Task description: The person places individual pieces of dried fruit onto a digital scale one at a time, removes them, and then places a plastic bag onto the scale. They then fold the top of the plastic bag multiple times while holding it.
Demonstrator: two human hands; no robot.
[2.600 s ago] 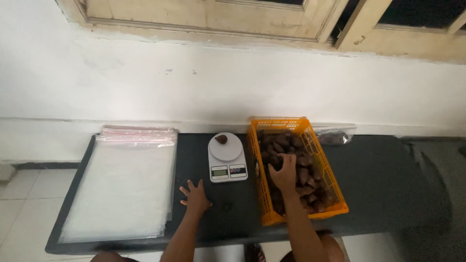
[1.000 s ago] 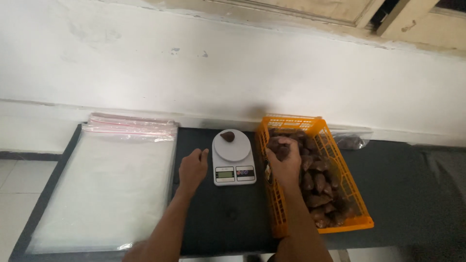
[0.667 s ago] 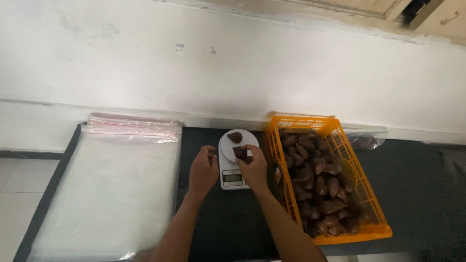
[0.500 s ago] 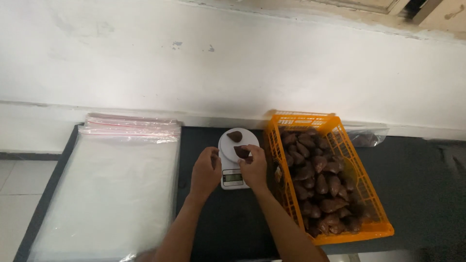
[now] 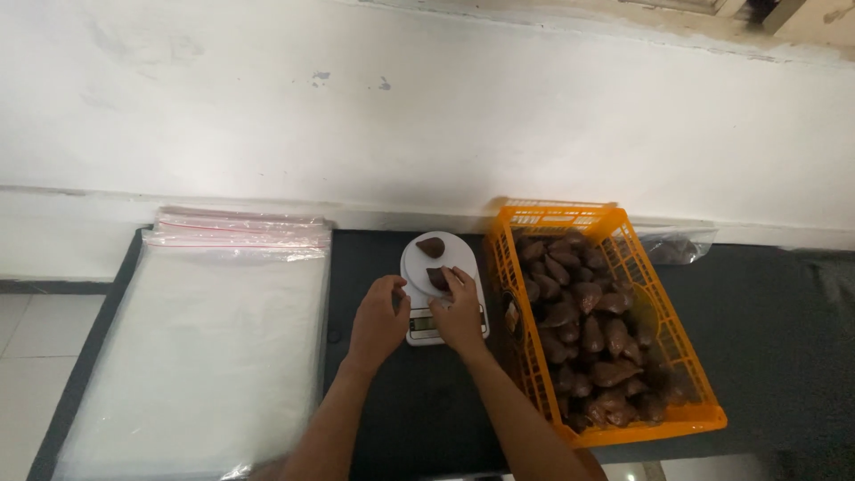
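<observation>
Head view showed the dark brown fruit (image 5: 437, 278), a small pointed piece with a dull, scaly-looking skin, lying on the round white platform of the kitchen scale (image 5: 443, 287), at its near edge, pinched under the fingertips of the right hand (image 5: 459, 312), whose grip was closed narrowly on it. A second brown fruit (image 5: 431, 247) of the same kind lay farther back on the platform, apart from the first. The left hand (image 5: 378, 319) was loosely curled just beside the scale's left edge, holding nothing; whether it touched the scale could not be told. Judging by this, the step in hand was setting a piece down on the platform for weighing, and the next move would call for the fingers to open and lift clear so that nothing pressed on the plate. The scale's display sat below the right hand and was partly hidden by it. To the right, touching or nearly touching the scale, stood an orange slatted crate (image 5: 663, 309) heaped with many more of the same fruits. To the left lay a flat stack of clear plastic bags (image 5: 205, 338) with red-lined tops, all on the black bench (image 5: 784, 338) against a white wall (image 5: 445, 116).
</observation>
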